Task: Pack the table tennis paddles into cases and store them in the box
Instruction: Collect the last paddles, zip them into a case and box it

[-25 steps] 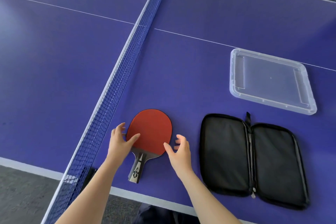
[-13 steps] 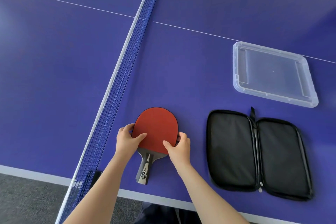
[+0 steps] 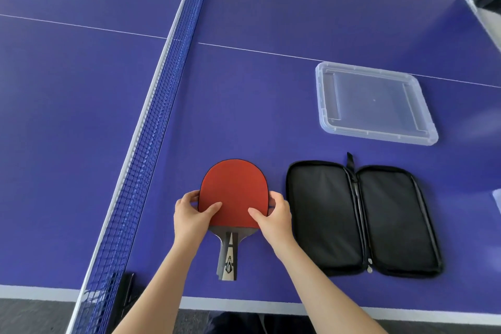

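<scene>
Left hand (image 3: 189, 214) and right hand (image 3: 273, 218) each gripped one side of the paddle (image 3: 233, 190), with thumbs laid on the red rubber and fingers curled under the edges of the blade. The paddle was near the front edge of the table (image 3: 257, 103), red face up and handle pointing back toward the person, between the net (image 3: 151, 144) and the case (image 3: 363, 217). Whether it had left the table surface could not be told. A grey edge beside the handle hinted at a second paddle underneath, but that could not be told either.

The case lay just to the right of the paddle, unzipped and spread flat, and both black halves held nothing. Beyond it sat a clear plastic tray (image 3: 374, 106), shallow and also holding nothing. It may have been the box or only its lid. A clear-walled thing (image 3: 482, 22) showed at the far right corner, cut off by the frame.

Judged from this, the task was barely begun. The case was ready and the paddle was in hand, but nothing was packed. The paddle had yet to go into a half of the case, the case had yet to be folded and zipped, and nothing had been stored in the box.
</scene>
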